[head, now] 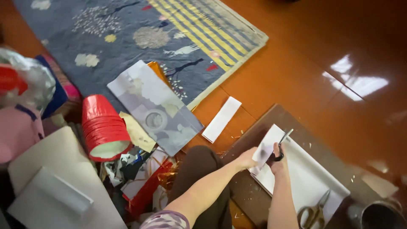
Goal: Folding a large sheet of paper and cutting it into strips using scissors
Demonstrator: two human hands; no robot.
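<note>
My left hand [246, 158] holds a small white piece of paper [266, 146] at its lower edge, above a brown board [277, 116]. My right hand [278, 163] grips black-handled scissors [282, 142], whose blades point up and right along the paper's edge. Under both hands lies a larger white sheet [307, 178] on the board. My knee in dark trousers [199, 167] is bent just left of the board.
A second pair of scissors [314, 213] with pale handles lies on the white sheet. A white paper strip [221, 118], a patterned grey sheet [154, 106], a red ribbed paper lantern [104, 127], a patterned rug [140, 38], white boxes [55, 186] and a metal pot [381, 214] surround me on the wooden floor.
</note>
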